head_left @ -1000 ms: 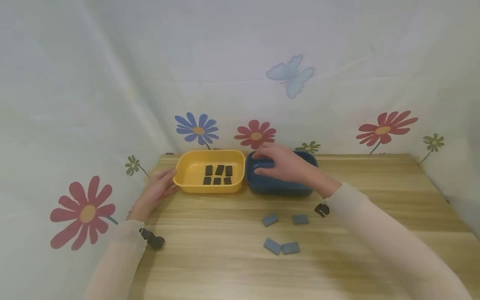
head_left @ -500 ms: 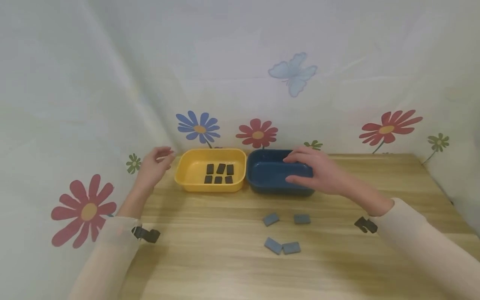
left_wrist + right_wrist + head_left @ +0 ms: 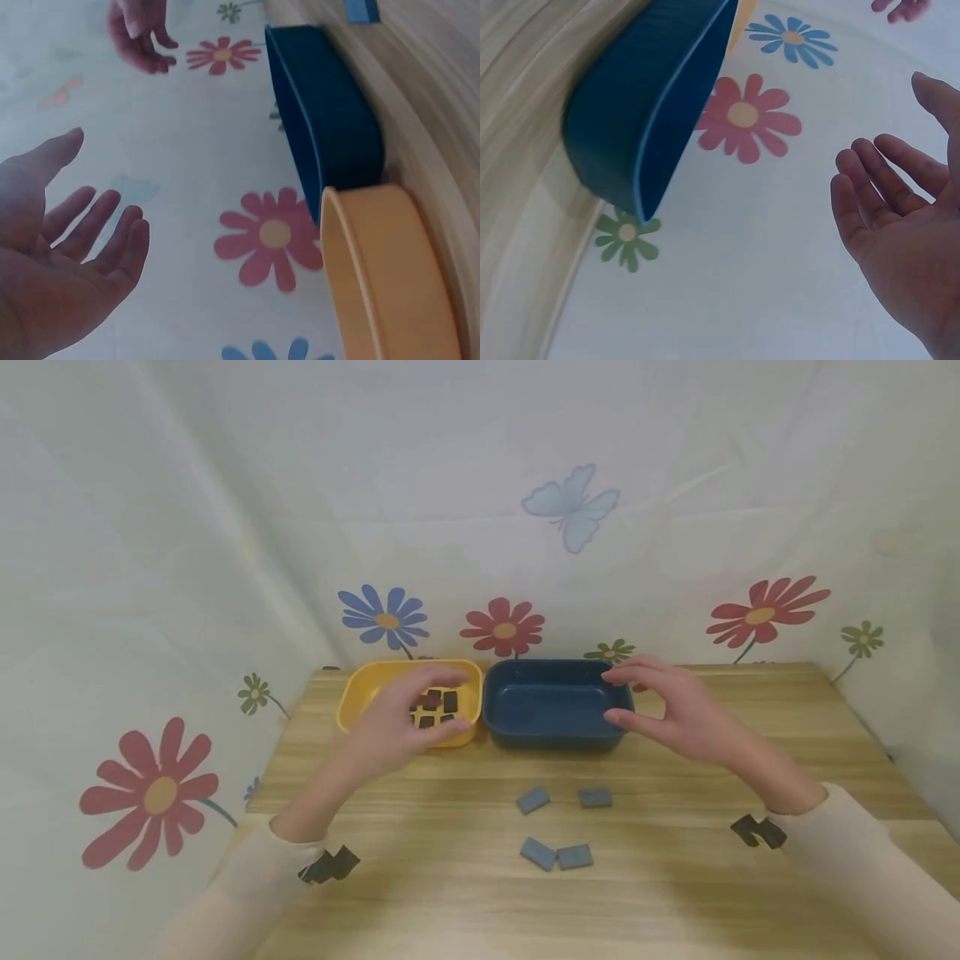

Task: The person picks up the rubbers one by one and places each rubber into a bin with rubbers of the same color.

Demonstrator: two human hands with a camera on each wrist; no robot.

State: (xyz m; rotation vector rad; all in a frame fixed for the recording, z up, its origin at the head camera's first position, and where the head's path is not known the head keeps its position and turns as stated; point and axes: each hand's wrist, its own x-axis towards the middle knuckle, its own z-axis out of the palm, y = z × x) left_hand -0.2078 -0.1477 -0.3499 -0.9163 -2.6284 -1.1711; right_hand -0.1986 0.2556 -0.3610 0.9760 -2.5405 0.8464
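A yellow plastic basin [image 3: 357, 693] stands at the back of the table, with several small dark rectangular pieces [image 3: 450, 702] inside. My left hand [image 3: 390, 723] hovers over it, fingers spread and holding nothing, partly hiding the pieces. Right beside it stands a dark blue basin [image 3: 555, 740], with nothing visible inside. At its right end is my right hand [image 3: 686, 710], thumb and fingers apart around no object. Both wrist views show the palms without anything in them; the left hand [image 3: 71, 277] and right hand [image 3: 904, 240] appear raised above the rims.
Several blue-grey rectangular tiles [image 3: 574, 857] lie flat on the wooden table [image 3: 450, 902] in front of the blue basin. Behind and to the left hangs a pale sheet [image 3: 420, 510] printed with flowers and a butterfly.
My left hand has left the yellow basin's left side, risen, then moved right over it. My right hand has moved right, from over the blue basin to its right end.
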